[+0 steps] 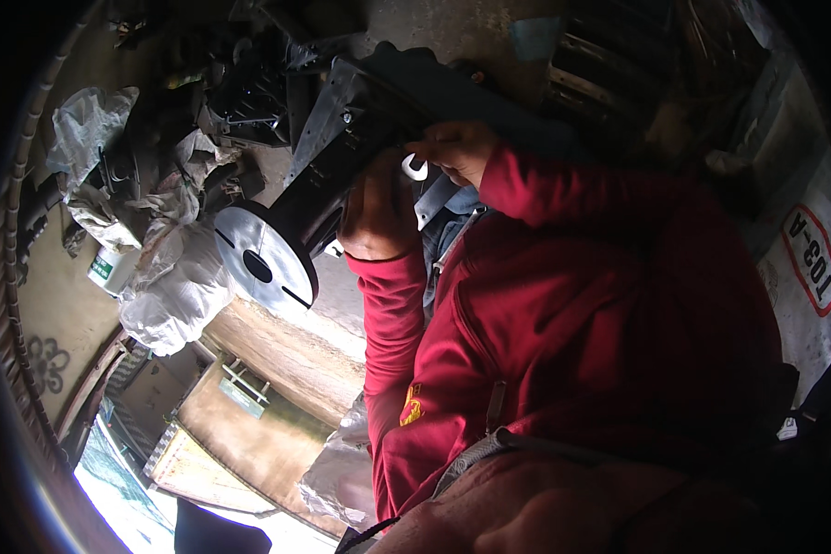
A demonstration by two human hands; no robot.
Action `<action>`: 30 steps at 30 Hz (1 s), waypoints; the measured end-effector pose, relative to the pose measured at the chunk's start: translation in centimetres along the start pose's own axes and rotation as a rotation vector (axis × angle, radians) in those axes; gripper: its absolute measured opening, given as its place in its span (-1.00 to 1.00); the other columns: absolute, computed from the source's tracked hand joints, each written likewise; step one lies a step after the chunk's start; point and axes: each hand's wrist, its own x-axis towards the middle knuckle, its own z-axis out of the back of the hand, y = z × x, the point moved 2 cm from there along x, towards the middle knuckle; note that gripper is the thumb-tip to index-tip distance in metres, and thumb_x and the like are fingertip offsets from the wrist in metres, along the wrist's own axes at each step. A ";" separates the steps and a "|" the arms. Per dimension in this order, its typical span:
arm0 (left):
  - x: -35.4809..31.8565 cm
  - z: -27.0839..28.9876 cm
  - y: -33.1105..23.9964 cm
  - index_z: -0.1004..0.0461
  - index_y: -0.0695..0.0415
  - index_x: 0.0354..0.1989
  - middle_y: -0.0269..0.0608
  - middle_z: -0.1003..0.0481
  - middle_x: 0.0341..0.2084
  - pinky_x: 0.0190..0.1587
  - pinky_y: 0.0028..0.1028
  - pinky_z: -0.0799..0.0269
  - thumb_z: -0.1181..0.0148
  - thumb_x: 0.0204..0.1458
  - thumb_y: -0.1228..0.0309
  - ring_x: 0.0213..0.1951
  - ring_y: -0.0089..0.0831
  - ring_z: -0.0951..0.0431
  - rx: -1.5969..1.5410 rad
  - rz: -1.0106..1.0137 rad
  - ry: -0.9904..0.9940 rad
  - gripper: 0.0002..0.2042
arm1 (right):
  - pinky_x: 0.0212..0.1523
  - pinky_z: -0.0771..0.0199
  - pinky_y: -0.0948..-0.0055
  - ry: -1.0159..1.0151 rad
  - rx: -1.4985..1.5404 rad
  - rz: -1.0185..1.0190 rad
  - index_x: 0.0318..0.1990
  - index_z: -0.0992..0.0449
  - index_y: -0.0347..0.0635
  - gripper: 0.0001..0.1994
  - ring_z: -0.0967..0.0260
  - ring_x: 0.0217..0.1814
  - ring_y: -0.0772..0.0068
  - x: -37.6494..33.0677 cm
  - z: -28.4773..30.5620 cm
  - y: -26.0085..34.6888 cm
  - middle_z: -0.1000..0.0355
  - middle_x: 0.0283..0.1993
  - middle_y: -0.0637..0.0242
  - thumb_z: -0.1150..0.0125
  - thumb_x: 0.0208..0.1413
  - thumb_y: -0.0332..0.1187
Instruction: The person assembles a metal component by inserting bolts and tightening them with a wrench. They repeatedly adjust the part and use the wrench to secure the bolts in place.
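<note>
A black metal assembly (319, 185) with a long body stands in front of me. At its near left end is a round silver disc (265, 257) with a dark centre hole and slots. My left hand (379, 214) is closed against the black body, its fingertips lost in shadow. Just to the right, my right hand (462, 152) has its fingers bent in a pinch, and what they hold is hidden. Between the hands shows a bright crescent-shaped metal end (414, 167), like the jaw of an open-ended wrench. I cannot tell which hand holds it.
Crumpled plastic bags (177, 286) and a white container with a green label (111, 268) lie at the left. Dark machine parts (245, 106) are piled beyond the assembly. A white sack (808, 268) with printing stands at the far right.
</note>
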 end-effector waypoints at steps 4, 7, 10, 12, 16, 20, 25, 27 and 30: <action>0.3 -0.2 0.2 -0.54 0.04 -0.16 -0.22 -0.58 -0.31 -0.35 -0.39 -0.53 -0.24 -0.04 0.43 -0.30 -0.28 -0.61 0.009 -0.153 0.007 -0.77 | -0.77 0.17 0.64 0.004 0.027 0.028 -0.55 -0.48 -0.12 -0.74 0.05 -0.80 0.78 0.1 0.0 -0.1 -0.13 -0.75 0.58 -0.28 0.07 -0.20; 0.6 0.0 -0.1 -0.53 0.06 -0.16 -0.22 -0.58 -0.29 -0.39 -0.42 -0.52 -0.25 -0.03 0.40 -0.32 -0.30 -0.61 0.024 -0.227 -0.020 -0.77 | -0.79 0.15 0.64 -0.046 -0.019 0.084 -0.57 -0.47 -0.11 -0.75 0.01 -0.81 0.78 0.5 -0.1 -0.3 -0.15 -0.76 0.56 -0.30 0.05 -0.22; -0.1 0.3 -0.8 -0.55 0.06 -0.18 -0.24 -0.58 -0.32 -0.45 -0.45 -0.51 -0.27 -0.04 0.36 -0.36 -0.32 -0.61 -0.058 0.009 -0.063 -0.77 | -0.79 0.13 0.63 -0.036 -0.048 0.081 -0.58 -0.47 -0.10 -0.75 -0.01 -0.81 0.77 0.0 -0.1 0.6 -0.16 -0.77 0.55 -0.33 0.02 -0.22; 0.1 0.3 -0.5 -0.55 0.03 -0.20 -0.28 -0.57 -0.39 -0.50 -0.44 -0.48 -0.29 -0.06 0.33 -0.42 -0.34 -0.60 0.000 0.018 -0.082 -0.77 | -0.79 0.13 0.63 -0.032 -0.015 0.081 -0.60 -0.45 -0.10 -0.73 0.01 -0.82 0.77 0.1 -0.2 0.3 -0.16 -0.78 0.56 -0.35 0.00 -0.21; -0.1 -0.3 0.0 -0.56 0.00 -0.20 -0.29 -0.54 -0.45 -0.51 -0.41 -0.46 -0.28 -0.07 0.36 -0.46 -0.33 -0.58 0.051 -0.043 -0.111 -0.78 | -0.79 0.14 0.63 -0.039 -0.050 0.067 -0.60 -0.43 -0.11 -0.70 0.03 -0.82 0.76 0.5 0.0 -0.3 -0.13 -0.78 0.57 -0.37 -0.02 -0.18; -0.1 -0.4 -0.1 -0.56 -0.01 -0.21 -0.29 -0.53 -0.47 -0.50 -0.40 -0.46 -0.25 -0.06 0.40 -0.47 -0.29 -0.58 0.053 -0.022 -0.087 -0.80 | -0.78 0.17 0.62 -0.037 -0.034 0.035 -0.55 -0.45 -0.12 -0.71 0.06 -0.82 0.76 0.2 -0.1 0.0 -0.11 -0.78 0.58 -0.36 -0.01 -0.16; 0.1 -0.2 -0.2 -0.54 -0.01 -0.20 -0.26 -0.53 -0.47 -0.51 -0.38 -0.46 -0.23 -0.05 0.41 -0.49 -0.27 -0.57 0.075 -0.016 -0.012 -0.80 | -0.77 0.18 0.61 -0.010 0.013 0.036 -0.52 -0.45 -0.12 -0.73 0.06 -0.81 0.77 0.0 0.0 0.1 -0.10 -0.78 0.58 -0.36 -0.01 -0.16; 0.2 -0.1 -0.3 -0.54 0.00 -0.20 -0.25 -0.53 -0.49 -0.51 -0.38 -0.46 -0.22 -0.05 0.41 -0.49 -0.26 -0.57 0.080 0.016 0.014 -0.80 | -0.78 0.18 0.61 -0.005 0.015 0.030 -0.52 -0.45 -0.12 -0.73 0.07 -0.81 0.77 0.0 0.0 0.2 -0.10 -0.77 0.58 -0.36 -0.01 -0.17; 0.1 -0.1 -0.2 -0.53 0.02 -0.21 -0.24 -0.53 -0.50 -0.49 -0.39 -0.47 -0.23 -0.06 0.41 -0.49 -0.27 -0.58 0.046 0.063 0.031 -0.80 | -0.78 0.19 0.62 -0.008 0.041 0.039 -0.54 -0.45 -0.11 -0.72 0.07 -0.81 0.77 0.1 0.0 -0.1 -0.10 -0.77 0.59 -0.36 -0.01 -0.16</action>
